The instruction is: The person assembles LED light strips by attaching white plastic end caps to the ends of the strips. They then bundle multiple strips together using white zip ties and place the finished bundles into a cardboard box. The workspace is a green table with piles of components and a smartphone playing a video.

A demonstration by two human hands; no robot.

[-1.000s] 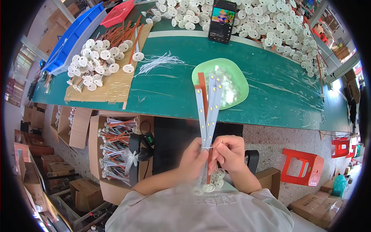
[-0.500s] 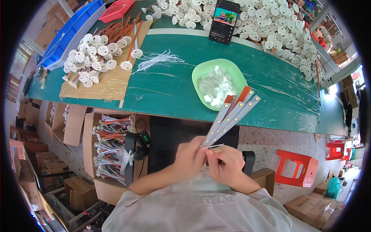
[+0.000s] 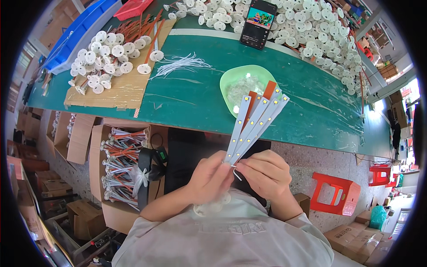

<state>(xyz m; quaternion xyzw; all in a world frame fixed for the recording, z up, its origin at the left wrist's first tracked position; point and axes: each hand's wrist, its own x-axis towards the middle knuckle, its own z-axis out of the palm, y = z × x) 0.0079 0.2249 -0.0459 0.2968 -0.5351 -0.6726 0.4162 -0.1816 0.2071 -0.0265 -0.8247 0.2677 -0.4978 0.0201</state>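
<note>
A small bundle of LED light strips [image 3: 252, 124], slim white bars with yellow LEDs and some orange-brown backs, fans out upward in front of my chest. My left hand [image 3: 208, 175] is closed round its lower part. White round discs [image 3: 212, 206] at the bundle's bottom end show below that hand, partly hidden and blurred. Around the strips runs a thin white tie [image 3: 237, 174], one end hanging downward. My right hand [image 3: 265, 173] pinches at the tie beside the strips, its fingertips pressed together.
On the green table [image 3: 187, 107] lie loose white ties [image 3: 182, 65], a green bowl [image 3: 262, 71] of clear and white bits, a phone [image 3: 257, 26] and heaps of disc-ended strips [image 3: 307, 26]. Bundles fill a carton [image 3: 98, 173] at left. A red stool [image 3: 334, 194] stands at right.
The strips have turned more upright and fanned apart. My right hand has turned and its fingers now pinch at the tie, whose end points downward. The view has shifted slightly.
</note>
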